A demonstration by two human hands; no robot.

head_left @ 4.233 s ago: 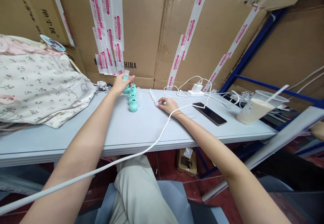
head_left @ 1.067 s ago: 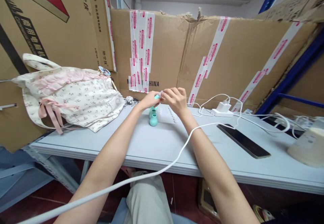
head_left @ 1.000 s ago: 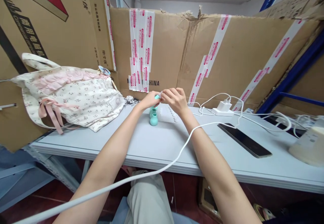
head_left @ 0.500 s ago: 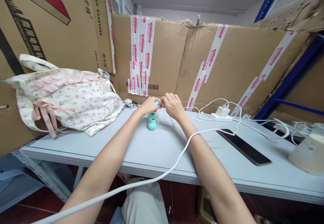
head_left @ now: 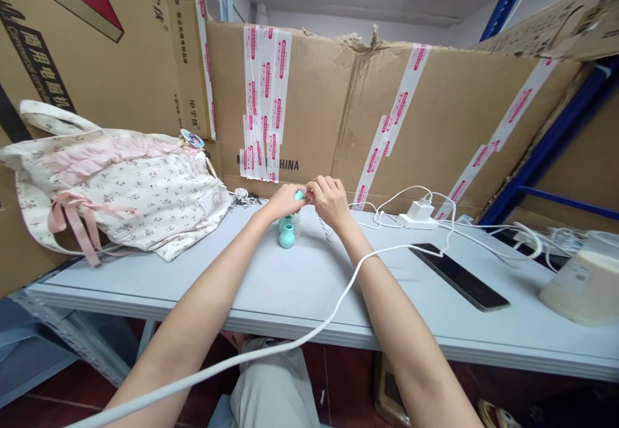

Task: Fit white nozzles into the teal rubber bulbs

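My left hand [head_left: 285, 201] is closed, pinching a small teal piece [head_left: 300, 194] whose shape is mostly hidden by the fingers. Against its right end my right hand [head_left: 329, 199] is closed too, fingertips pressed together; what they grip is hidden. Just below the hands, a small round teal pot [head_left: 287, 237] with an open neck stands on the grey table [head_left: 290, 286]. Behind it a second teal pot [head_left: 285, 222] is partly covered by my left hand. Small clear pieces [head_left: 325, 229] lie under my right hand, too faint to name.
A floral cloth bag [head_left: 145, 189] lies at the left. Cardboard [head_left: 314, 106] walls the back. A white cable [head_left: 290, 345] crosses in front of my arms. To the right are a white charger [head_left: 420, 213], a black phone [head_left: 459, 276] and a plastic cup [head_left: 580, 286].
The view has shifted slightly, moving the surroundings a little left in the picture. Both hands stay together at the teal piece, with its tilt slightly changed.
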